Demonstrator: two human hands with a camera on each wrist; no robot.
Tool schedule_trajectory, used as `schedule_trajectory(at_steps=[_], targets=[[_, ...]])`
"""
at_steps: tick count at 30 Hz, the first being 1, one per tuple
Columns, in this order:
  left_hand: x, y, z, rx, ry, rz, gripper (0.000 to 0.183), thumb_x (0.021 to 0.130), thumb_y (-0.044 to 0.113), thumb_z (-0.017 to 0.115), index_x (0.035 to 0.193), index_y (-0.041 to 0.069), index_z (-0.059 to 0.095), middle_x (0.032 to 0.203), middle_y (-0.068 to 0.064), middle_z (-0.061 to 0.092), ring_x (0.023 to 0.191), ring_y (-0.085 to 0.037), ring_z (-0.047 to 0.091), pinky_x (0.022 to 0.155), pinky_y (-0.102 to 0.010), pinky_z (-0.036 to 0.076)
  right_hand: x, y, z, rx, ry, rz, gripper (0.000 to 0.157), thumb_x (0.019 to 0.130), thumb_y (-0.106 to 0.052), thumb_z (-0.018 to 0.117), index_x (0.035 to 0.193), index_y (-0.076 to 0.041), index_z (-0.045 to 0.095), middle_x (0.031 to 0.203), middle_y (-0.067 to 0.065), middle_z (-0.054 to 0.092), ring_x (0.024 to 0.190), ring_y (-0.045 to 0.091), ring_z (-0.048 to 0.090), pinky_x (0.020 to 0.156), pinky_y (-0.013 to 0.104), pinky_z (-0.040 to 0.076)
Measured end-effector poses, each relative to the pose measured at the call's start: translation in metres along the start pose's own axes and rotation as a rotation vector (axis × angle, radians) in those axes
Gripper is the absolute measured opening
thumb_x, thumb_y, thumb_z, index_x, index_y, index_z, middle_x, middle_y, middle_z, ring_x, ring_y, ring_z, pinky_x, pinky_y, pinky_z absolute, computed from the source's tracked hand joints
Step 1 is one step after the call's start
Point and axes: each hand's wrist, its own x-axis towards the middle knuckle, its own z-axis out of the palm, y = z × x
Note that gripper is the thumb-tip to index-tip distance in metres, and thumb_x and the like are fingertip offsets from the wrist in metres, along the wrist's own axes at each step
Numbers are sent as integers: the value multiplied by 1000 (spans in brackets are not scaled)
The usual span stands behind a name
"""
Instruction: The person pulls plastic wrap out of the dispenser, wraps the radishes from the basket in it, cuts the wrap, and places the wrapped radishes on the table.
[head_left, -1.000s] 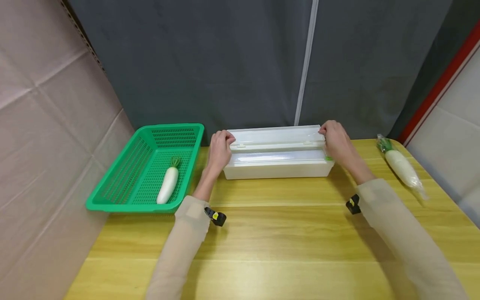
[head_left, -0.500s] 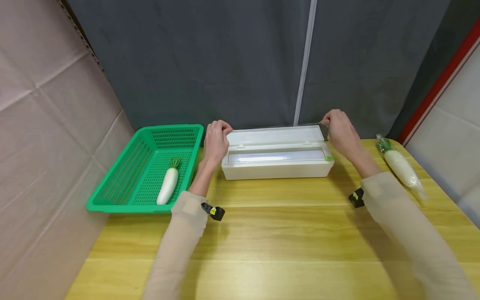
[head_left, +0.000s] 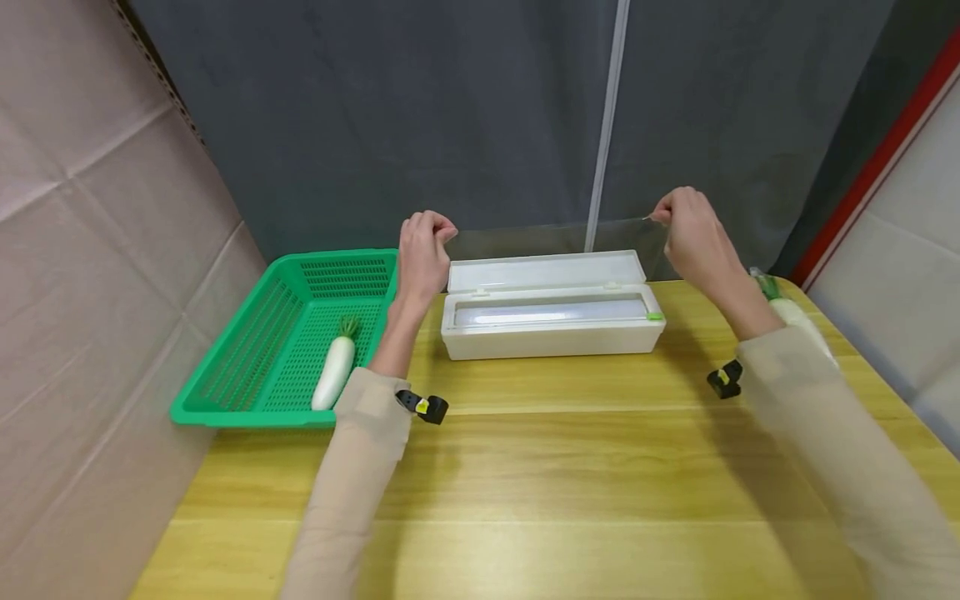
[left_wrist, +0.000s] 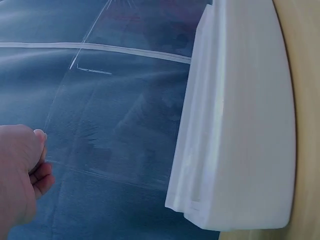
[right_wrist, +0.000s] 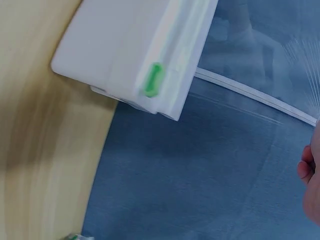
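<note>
A clear sheet of cling film point(head_left: 517, 240) stretches between my raised hands, above and behind a white cling film dispenser point(head_left: 555, 342). My left hand point(head_left: 424, 262) pinches the film's left corner between thumb and fingers. At the opposite corner my right hand point(head_left: 697, 237) pinches the edge, higher than the box. The dispenser's lid point(head_left: 547, 271) stands tilted back, and a green slider point(head_left: 654, 317) sits at its right end. In the left wrist view the taut film point(left_wrist: 125, 125) runs from the left hand point(left_wrist: 20, 175) toward the box. Only part of the right hand point(right_wrist: 312, 175) shows in its wrist view.
A green basket point(head_left: 187, 412) at the left holds a white radish point(head_left: 334, 371). A second radish, wrapped in clear plastic point(head_left: 798, 317), lies on the right, partly behind the right forearm. A dark grey curtain point(head_left: 450, 125) hangs behind the wooden table point(head_left: 555, 483).
Both hands have risen from beside the dispenser's lid, the right one also shifting right and the left one slightly left. The film has been drawn up out of the box between them.
</note>
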Motion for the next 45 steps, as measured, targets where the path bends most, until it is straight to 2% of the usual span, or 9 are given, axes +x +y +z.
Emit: schedule_trajectory(at_steps=[8, 26, 33, 40, 45], targets=[[14, 14, -13, 5, 45, 13, 18, 102, 13, 58, 98, -4, 64, 99, -18, 63, 97, -33, 53, 85, -41, 45, 12, -7, -18, 23, 19, 24, 15, 105, 3, 45, 114, 13, 50, 107, 28, 49, 97, 41, 44, 87, 52, 43], [41, 41, -41, 5, 138, 75, 22, 101, 16, 58, 100, -6, 65, 99, -19, 62, 95, -33, 52, 86, -37, 42, 33, -19, -53, 13, 192, -34, 24, 107, -7, 41, 116, 14, 48, 109, 30, 49, 99, 43, 44, 89, 51, 42], [42, 47, -48, -20, 165, 107, 22, 100, 15, 58, 99, -6, 65, 98, -19, 62, 94, -32, 51, 86, -35, 40, 35, -23, -61, 18, 176, 13, 25, 108, -9, 40, 120, 12, 48, 115, 29, 48, 105, 42, 45, 96, 48, 43], [34, 50, -56, -56, 142, 150, 22, 101, 14, 57, 99, -7, 63, 98, -20, 60, 94, -32, 50, 87, -35, 39, 28, -28, -68, 40, 218, -33, 28, 108, -13, 42, 116, 13, 50, 111, 29, 50, 103, 43, 49, 89, 49, 41], [23, 48, -60, -101, 119, 215, 21, 103, 12, 54, 97, -7, 60, 94, -20, 57, 91, -33, 48, 85, -36, 38, 14, -33, -72, 47, 235, -46, 27, 107, -14, 44, 115, 11, 52, 111, 27, 52, 101, 39, 51, 93, 36, 44]])
